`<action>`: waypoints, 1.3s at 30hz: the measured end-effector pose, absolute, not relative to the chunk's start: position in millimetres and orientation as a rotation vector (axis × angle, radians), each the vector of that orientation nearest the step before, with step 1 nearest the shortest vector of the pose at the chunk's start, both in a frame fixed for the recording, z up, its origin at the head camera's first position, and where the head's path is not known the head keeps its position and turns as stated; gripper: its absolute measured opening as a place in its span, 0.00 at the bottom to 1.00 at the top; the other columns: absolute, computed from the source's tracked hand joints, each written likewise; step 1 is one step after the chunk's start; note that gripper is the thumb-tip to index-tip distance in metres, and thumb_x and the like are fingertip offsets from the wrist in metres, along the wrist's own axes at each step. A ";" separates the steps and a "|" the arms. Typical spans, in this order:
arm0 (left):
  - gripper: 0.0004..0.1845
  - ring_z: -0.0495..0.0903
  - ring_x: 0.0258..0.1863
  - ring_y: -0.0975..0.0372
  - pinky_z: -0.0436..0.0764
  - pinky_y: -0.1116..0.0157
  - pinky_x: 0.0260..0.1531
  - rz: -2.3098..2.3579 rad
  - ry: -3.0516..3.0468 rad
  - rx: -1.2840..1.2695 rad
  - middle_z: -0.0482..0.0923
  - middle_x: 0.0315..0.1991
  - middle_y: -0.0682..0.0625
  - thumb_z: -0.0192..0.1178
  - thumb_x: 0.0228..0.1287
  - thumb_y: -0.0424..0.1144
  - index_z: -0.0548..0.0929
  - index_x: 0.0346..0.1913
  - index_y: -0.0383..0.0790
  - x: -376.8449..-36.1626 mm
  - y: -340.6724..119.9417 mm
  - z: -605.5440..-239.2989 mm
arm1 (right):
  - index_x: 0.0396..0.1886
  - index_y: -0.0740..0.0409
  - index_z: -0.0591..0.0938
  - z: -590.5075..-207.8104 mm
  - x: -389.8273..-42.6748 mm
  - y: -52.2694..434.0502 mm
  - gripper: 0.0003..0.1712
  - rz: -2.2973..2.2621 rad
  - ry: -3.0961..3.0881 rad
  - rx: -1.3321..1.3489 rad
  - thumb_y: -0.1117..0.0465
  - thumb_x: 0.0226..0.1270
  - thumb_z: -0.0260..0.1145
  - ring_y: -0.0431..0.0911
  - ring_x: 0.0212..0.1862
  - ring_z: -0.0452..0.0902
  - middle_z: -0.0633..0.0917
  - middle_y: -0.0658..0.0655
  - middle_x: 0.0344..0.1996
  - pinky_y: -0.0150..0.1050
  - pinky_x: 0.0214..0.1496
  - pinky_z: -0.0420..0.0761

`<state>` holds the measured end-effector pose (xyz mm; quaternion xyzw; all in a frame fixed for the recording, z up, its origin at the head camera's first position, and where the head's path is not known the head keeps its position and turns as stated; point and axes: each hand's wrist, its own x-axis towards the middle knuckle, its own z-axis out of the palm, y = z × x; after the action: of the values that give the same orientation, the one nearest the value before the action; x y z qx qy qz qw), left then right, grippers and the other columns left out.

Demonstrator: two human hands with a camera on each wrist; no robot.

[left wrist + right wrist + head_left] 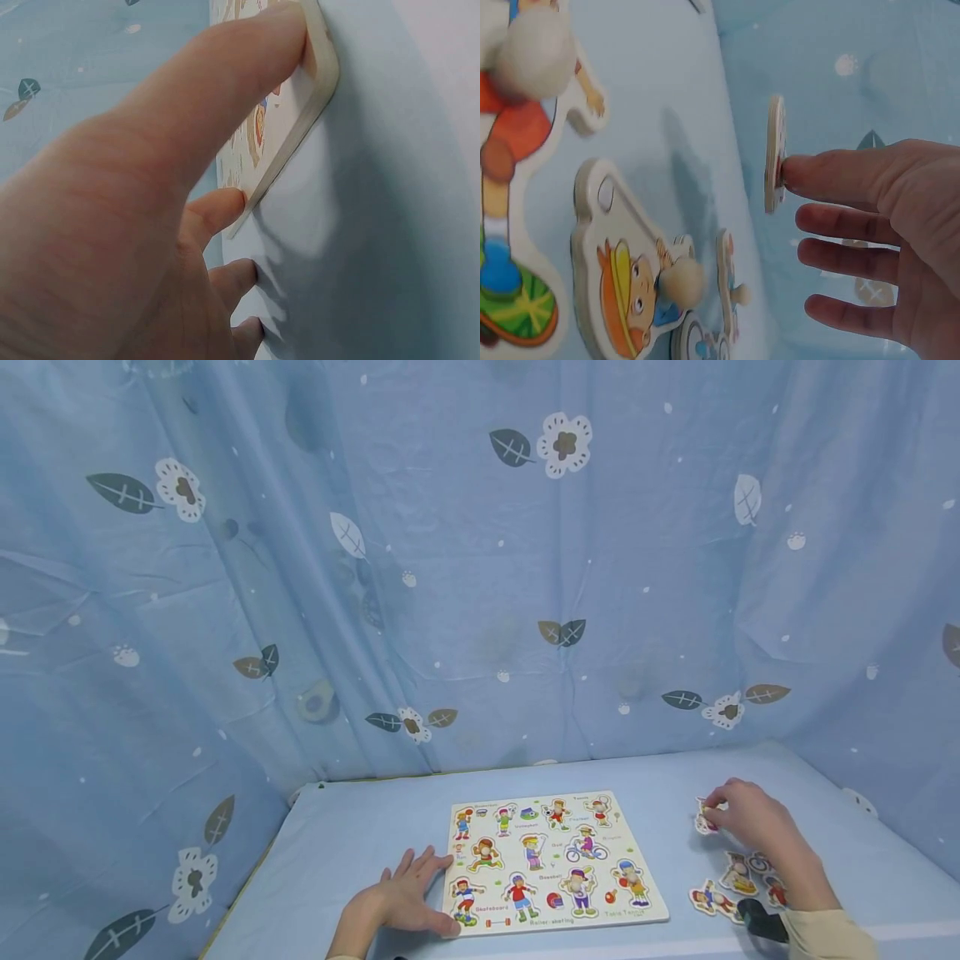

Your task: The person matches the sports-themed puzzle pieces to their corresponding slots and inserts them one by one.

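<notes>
- Blue cloth printed with leaves and white flowers hangs as a curtain [480, 568] behind and to both sides of a table [360, 827] covered in plain blue, closing it in on three sides.
- Lying flat near the front middle of the table is a wooden peg puzzle board [551, 860], printed with sports figures; open cloth shows between its far edge and the curtain.
- At the board's near left corner, the left hand [405, 897] rests palm down, fingers straight and spread. The left wrist view shows the thumb pressed against the board's rounded corner and one fingertip touching its left edge, the others lying on the cloth.
- Well right of the board, the right hand [750, 827] reaches forward and has a loose puzzle piece [705, 818] at its fingertips. In the right wrist view this piece [775, 154] stands on edge, off the cloth, with one finger on it; the other fingers are straight and slightly apart, and the thumb is hidden.
- Just below that wrist lie more loose pieces [731, 885], close together, each with a small wooden knob.
- Bare cloth runs to the right of these, up to the side curtain.
</notes>
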<state>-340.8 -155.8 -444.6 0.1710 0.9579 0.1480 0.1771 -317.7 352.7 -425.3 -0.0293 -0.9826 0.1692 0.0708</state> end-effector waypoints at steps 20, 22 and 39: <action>0.55 0.45 0.76 0.36 0.46 0.27 0.65 0.489 2.702 0.492 0.54 0.77 0.39 0.71 0.39 0.70 0.66 0.72 0.49 -344.4 -162.8 -455.2 | 0.22 0.53 0.79 -423.1 -326.8 299.8 0.18 0.411 -2.908 0.055 0.47 0.64 0.69 0.44 0.26 0.68 0.74 0.50 0.25 0.40 0.27 0.68; 0.54 0.45 0.76 0.36 0.46 0.28 0.66 0.483 2.701 0.497 0.54 0.77 0.39 0.71 0.41 0.69 0.66 0.72 0.49 -343.8 -161.2 -452.8 | 0.21 0.52 0.79 -423.4 -328.5 291.3 0.18 0.390 -2.904 0.075 0.47 0.64 0.69 0.44 0.25 0.67 0.74 0.50 0.25 0.39 0.27 0.68; 0.50 0.46 0.76 0.37 0.48 0.30 0.67 0.446 2.711 0.487 0.55 0.76 0.40 0.72 0.45 0.63 0.66 0.72 0.49 -340.8 -156.3 -445.5 | 0.18 0.50 0.75 -425.0 -361.7 194.3 0.19 0.316 -2.832 0.330 0.50 0.61 0.73 0.41 0.23 0.64 0.71 0.47 0.20 0.39 0.27 0.67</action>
<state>-340.8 -156.3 -445.5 0.1719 0.9566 0.1573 0.1749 -361.7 194.3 -425.0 0.1140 -0.9780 0.1093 0.1362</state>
